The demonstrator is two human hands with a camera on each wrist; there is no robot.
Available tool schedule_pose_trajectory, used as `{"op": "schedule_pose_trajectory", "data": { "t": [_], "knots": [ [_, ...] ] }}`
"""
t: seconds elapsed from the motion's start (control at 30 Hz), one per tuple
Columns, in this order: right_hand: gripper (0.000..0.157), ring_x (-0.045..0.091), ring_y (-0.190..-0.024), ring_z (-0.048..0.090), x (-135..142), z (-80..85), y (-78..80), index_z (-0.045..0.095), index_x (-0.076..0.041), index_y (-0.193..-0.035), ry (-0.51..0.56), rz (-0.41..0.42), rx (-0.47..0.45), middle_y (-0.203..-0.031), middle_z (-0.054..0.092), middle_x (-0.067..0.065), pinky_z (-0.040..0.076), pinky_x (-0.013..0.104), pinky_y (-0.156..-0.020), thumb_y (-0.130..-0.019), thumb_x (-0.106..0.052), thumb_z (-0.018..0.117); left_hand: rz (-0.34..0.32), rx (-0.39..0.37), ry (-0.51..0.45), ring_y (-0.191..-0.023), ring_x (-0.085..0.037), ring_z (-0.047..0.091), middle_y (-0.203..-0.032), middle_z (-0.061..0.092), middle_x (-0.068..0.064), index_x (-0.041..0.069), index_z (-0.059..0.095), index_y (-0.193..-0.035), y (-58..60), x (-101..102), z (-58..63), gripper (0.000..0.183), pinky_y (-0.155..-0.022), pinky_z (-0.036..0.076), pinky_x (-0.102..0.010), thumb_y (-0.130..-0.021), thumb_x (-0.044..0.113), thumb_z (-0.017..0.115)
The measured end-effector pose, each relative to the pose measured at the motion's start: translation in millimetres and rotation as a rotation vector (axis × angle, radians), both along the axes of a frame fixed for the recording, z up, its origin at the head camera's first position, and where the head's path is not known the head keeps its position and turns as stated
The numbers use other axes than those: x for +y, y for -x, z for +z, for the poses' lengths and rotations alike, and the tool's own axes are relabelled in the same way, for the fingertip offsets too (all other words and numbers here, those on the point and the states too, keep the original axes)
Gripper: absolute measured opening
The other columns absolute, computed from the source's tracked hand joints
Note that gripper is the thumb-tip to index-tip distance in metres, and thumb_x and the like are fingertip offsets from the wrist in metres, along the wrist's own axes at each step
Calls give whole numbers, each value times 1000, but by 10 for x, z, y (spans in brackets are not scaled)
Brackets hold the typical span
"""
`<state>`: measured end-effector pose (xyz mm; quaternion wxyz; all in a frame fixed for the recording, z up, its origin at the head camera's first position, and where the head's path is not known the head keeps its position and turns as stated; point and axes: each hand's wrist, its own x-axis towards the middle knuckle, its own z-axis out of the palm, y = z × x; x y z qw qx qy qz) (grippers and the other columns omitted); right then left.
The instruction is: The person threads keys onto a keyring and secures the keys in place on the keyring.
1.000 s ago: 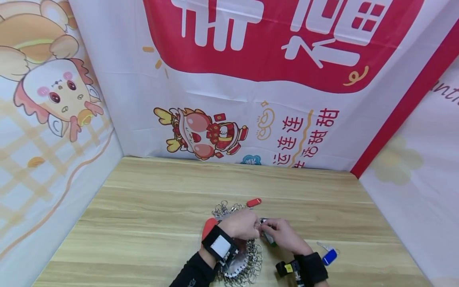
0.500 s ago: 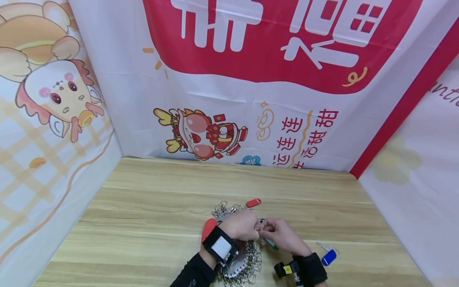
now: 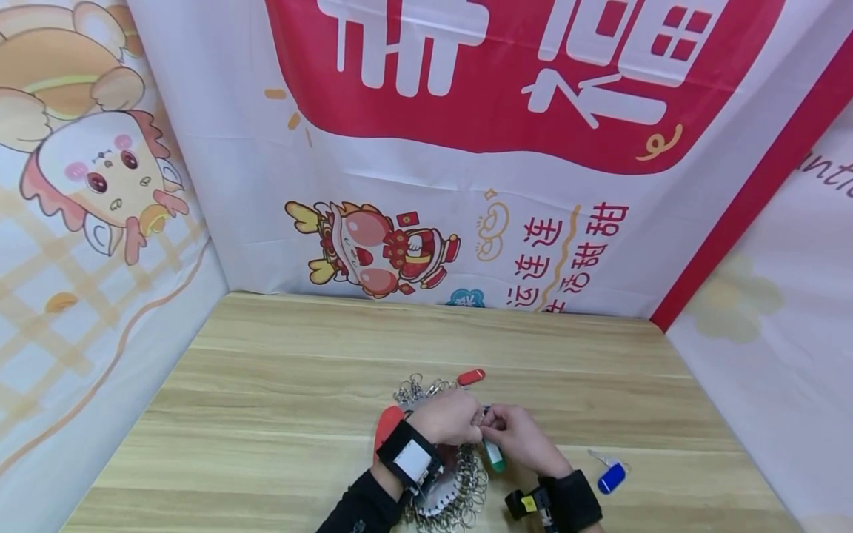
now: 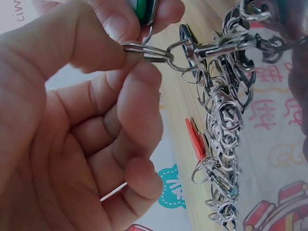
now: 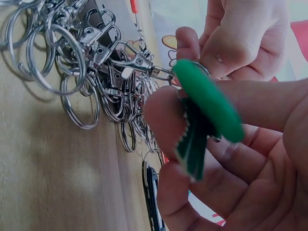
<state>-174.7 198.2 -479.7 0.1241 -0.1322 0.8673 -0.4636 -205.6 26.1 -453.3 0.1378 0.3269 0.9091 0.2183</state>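
My left hand point(image 3: 445, 417) pinches a split ring point(image 4: 147, 51) between thumb and forefinger. That ring links to a metal swivel clasp point(image 4: 224, 48) on a round metal rack point(image 3: 440, 494) hung with several clasps and rings. Close against it, my right hand point(image 3: 526, 440) pinches at the same ring, with a green key tag point(image 5: 207, 98) and a key point(image 5: 192, 144) by its thumb and fingers. In the head view the tag points down below the fingertips. Whether the tag's own small ring is threaded on the split ring cannot be seen clearly.
A red key tag point(image 3: 472, 377) lies behind the rack, and a blue key tag point(image 3: 611, 478) with a key lies to the right. An orange-red piece point(image 3: 389, 426) shows left of my left wrist. A dark tag point(image 5: 152, 197) sits beyond the rings.
The green key tag has swung round, from slanting under my right hand to hanging below the fingertips. My right hand shifted slightly left; my left hand keeps its place.
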Motion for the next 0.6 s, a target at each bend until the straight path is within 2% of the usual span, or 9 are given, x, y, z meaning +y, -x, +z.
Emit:
{"op": "schedule_pose_trajectory", "data": {
  "t": [0.3, 0.6],
  "knots": [
    [8, 11, -64, 54, -11, 6, 1, 62, -9, -82, -82, 3, 97, -75, 60, -4, 43, 23, -53, -87, -4, 64, 15, 90, 65, -41, -6, 34, -48, 32, 9, 16, 44, -54, -10, 46, -17, 37, -43, 28, -20, -80, 22, 69],
    [13, 7, -64, 53, 0, 44, -8, 62, -12, -77, -102, 58, 157, -74, 61, -5, 43, 23, -55, -87, -3, 64, 8, 105, -4, -44, -7, 37, -49, 35, 8, 15, 46, -54, -21, 54, -34, 35, -45, 29, -20, -78, 18, 70]
  ]
}}
